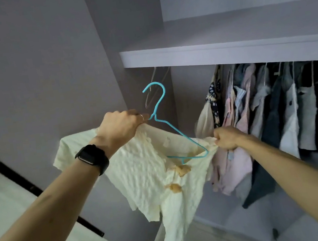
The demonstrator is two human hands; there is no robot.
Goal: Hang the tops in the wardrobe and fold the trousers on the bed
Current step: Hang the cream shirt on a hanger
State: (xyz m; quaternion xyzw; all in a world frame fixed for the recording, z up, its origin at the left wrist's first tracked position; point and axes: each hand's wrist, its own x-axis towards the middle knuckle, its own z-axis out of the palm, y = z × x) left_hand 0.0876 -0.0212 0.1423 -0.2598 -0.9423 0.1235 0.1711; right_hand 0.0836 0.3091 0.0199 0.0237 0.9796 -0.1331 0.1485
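I'm dressing the cream top onto the blue hanger before the wardrobe. Left hand grips the hanger's neck, right hand pinches the top's shoulder, fingers curled tight. Next, I judge: seat that shoulder, then hook it inside.

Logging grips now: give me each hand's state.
Left hand: grips the blue hanger at its neck.
Right hand: pinches the cream top at its shoulder.

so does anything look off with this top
The cream top hangs askew: the blue hanger is tilted, its lower end inside one shoulder that the right hand pinches, the rest bunched under the left hand. Tan patches on its front could be stains or trim.
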